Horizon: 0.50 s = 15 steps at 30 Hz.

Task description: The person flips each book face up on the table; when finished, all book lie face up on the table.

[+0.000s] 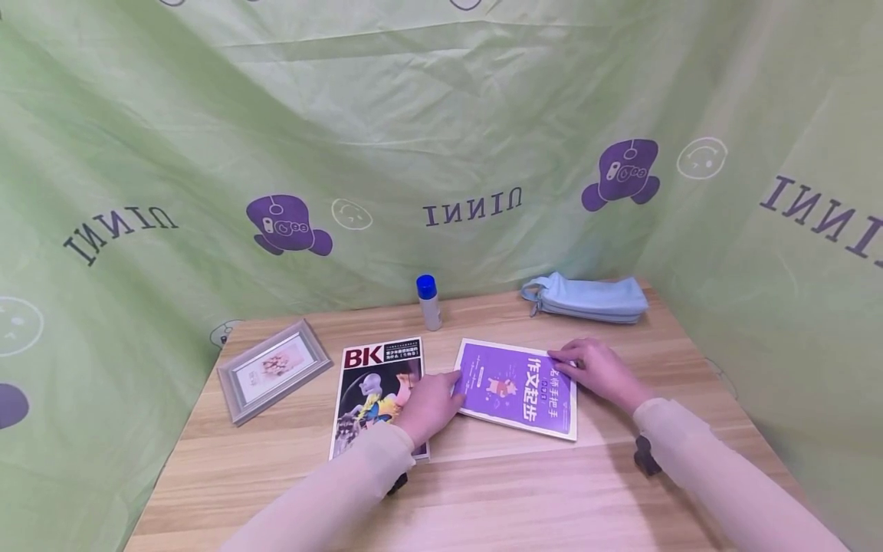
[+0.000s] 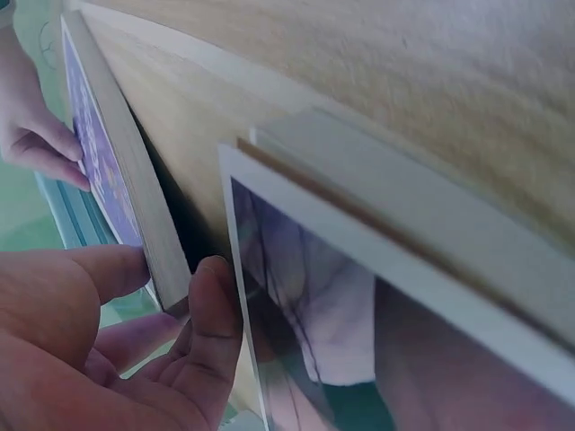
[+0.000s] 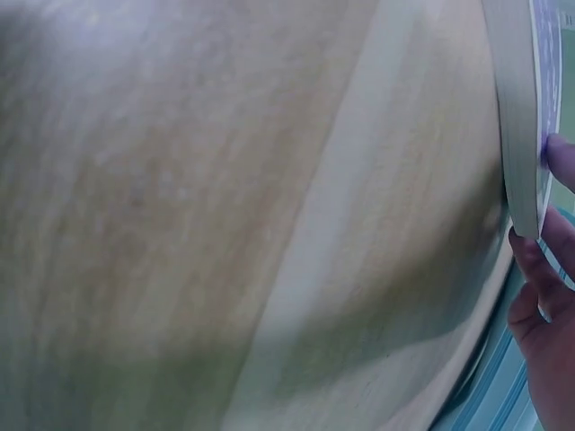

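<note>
A purple-covered book [image 1: 507, 395] with a white border lies between my two hands. My left hand [image 1: 429, 408] pinches its left edge between thumb and fingers; in the left wrist view that edge of the book [image 2: 157, 206] stands off the wood with shadow beneath. At the far right corner, my right hand [image 1: 607, 373] grips the book, thumb on the cover and fingers under the edge, as the right wrist view of the book [image 3: 519, 108] shows. Under my left wrist is a dark-covered BK book [image 1: 359, 379], partly hidden by that hand and sleeve.
A grey picture frame [image 1: 317, 349] lies at the left of the wooden table [image 1: 510, 506]. Toward the back stand a blue-capped bottle [image 1: 430, 307] and a light blue zipped pouch [image 1: 593, 299]. A green printed curtain [image 1: 386, 138] hangs behind and along the sides.
</note>
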Tool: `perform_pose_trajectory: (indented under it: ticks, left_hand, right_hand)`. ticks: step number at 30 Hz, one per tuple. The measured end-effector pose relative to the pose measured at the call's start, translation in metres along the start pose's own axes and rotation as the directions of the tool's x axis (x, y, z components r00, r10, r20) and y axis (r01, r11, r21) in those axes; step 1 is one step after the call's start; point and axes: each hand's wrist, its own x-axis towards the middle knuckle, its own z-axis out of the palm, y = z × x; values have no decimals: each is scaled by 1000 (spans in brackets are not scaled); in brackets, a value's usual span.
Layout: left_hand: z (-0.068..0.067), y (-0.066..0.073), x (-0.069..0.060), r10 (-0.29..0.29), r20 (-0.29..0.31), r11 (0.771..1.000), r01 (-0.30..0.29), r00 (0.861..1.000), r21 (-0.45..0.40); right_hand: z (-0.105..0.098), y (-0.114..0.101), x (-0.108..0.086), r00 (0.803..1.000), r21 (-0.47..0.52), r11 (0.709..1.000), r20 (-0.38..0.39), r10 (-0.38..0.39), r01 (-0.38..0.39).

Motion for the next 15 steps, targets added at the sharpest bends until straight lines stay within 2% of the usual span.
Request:
perform_pose_trajectory:
  ticks: [6,11,15]
  left_hand:
    - [1,0,1,13,26,996,-15,1000,86]
    - [1,1,2,29,48,987,-36,998,156]
    - [-5,0,5,69,59,966,-81,996,246]
  right_hand:
    - [2,-2,-3,999,-17,999,10,45,-44]
    - [6,-6,-5,997,-36,997,-33,64,-66]
    - [11,-15,-8,991,-35,993,-85,108,-111]
